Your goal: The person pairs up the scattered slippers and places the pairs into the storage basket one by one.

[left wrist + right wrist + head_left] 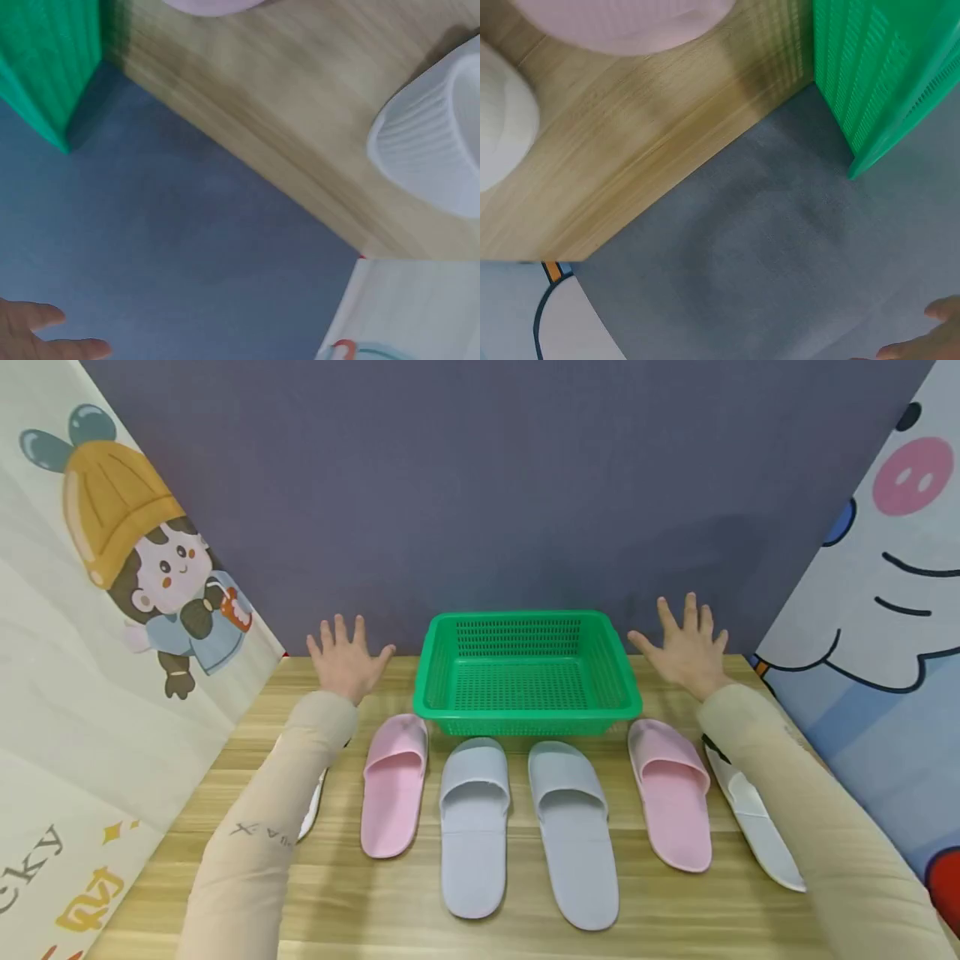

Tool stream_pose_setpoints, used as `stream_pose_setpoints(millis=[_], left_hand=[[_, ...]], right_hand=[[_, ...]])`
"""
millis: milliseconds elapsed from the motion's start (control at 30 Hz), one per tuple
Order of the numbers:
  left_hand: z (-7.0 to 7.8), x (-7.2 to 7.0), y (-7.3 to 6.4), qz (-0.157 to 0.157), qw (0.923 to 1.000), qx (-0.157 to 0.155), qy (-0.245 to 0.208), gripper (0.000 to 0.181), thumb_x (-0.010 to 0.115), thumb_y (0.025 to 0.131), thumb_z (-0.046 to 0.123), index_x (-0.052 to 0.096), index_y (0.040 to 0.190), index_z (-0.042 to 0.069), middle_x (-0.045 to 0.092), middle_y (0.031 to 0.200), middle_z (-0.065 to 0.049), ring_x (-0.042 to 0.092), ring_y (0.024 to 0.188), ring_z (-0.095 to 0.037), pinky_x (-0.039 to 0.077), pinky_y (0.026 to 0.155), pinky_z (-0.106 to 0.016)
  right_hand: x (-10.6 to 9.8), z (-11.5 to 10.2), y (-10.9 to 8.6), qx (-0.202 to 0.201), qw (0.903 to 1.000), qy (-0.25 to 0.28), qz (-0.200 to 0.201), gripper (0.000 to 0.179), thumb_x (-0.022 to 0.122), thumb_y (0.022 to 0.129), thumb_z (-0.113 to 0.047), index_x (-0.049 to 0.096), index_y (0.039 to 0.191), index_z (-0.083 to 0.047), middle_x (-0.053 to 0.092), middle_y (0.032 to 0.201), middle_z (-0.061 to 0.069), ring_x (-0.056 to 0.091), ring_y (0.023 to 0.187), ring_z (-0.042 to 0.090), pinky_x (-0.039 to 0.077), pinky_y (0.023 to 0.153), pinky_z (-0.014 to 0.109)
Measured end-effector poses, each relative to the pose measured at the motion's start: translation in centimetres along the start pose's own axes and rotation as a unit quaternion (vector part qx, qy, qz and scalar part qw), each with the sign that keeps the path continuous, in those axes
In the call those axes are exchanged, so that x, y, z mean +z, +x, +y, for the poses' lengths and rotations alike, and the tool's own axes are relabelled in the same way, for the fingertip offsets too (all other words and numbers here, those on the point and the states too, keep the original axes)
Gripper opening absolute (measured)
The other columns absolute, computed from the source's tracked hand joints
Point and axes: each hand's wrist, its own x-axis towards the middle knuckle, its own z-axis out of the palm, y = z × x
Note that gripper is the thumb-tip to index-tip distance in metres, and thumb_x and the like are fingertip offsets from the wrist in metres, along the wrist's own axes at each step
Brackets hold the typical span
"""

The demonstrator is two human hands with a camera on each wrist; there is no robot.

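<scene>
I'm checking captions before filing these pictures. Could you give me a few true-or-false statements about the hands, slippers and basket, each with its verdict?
1. The green basket stands on the wood-grain tabletop. True.
2. The gray slippers lie between the pink slippers. True.
3. The left hand and right hand both have spread fingers. True.
4. The right hand grips the green basket's rim. False: it is apart from the green basket.
5. Both pink slippers lie inside the green basket. False: they lie on the wood-grain tabletop, one on each side of the gray slippers.
</scene>
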Motion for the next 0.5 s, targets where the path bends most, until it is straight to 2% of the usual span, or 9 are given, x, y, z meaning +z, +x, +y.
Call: stream_pose_setpoints(millis=[100,200,333,433,500], left_hand=[[0.0,-0.9,-0.4,0.015,0.9999,0.003,-0.005,0.079,0.032,0.088,0.06,0.019,0.147,0.009,0.014,0.15,-0.024,0.006,0.137,-0.045,0.002,0.11,-0.062],[0.2,-1.9,-1.2,0.024,0.9994,0.026,0.003,0.072,0.038,0.089,0.053,0.03,0.142,0.005,0.028,0.145,-0.024,0.017,0.135,-0.043,0.01,0.11,-0.06],[1.2,-3.1,-2.4,0.059,0.9947,0.085,0.007,0.06,0.046,0.088,0.045,0.047,0.131,0.003,0.048,0.132,-0.02,0.038,0.125,-0.039,0.027,0.108,-0.052],[2.1,-3.9,-3.1,0.09,0.9872,0.132,-0.005,0.053,0.05,0.086,0.041,0.055,0.124,0.004,0.055,0.125,-0.017,0.047,0.118,-0.036,0.04,0.097,-0.05],[2.7,-4.5,-3.5,0.098,0.9806,0.169,-0.014,0.049,0.053,0.085,0.038,0.057,0.121,0.006,0.057,0.123,-0.015,0.05,0.115,-0.035,0.046,0.089,-0.05]], right_hand=[[0.0,0.0,-0.1,-0.011,0.9999,0.003,0.011,0.087,0.022,0.084,-0.071,-0.002,0.148,-0.017,-0.015,0.149,0.025,-0.007,0.135,0.05,0.003,0.099,0.074],[-0.3,-0.3,-0.3,-0.023,0.9995,0.015,0.017,0.089,0.025,0.085,-0.07,0.002,0.148,-0.011,-0.01,0.149,0.028,-0.001,0.134,0.051,0.011,0.1,0.072],[-1.2,-0.7,-0.9,-0.025,0.9974,0.06,0.031,0.091,0.032,0.084,-0.068,0.009,0.147,-0.006,-0.003,0.15,0.028,0.004,0.134,0.052,0.021,0.092,0.075],[-1.8,-0.9,-1.4,-0.023,0.9953,0.086,0.039,0.09,0.036,0.084,-0.067,0.012,0.147,-0.006,0.0,0.151,0.026,0.007,0.134,0.051,0.022,0.088,0.077],[-2.0,-1.0,-1.8,-0.03,0.9945,0.092,0.04,0.089,0.037,0.085,-0.065,0.014,0.147,-0.006,0.003,0.15,0.026,0.01,0.133,0.051,0.022,0.088,0.076]])
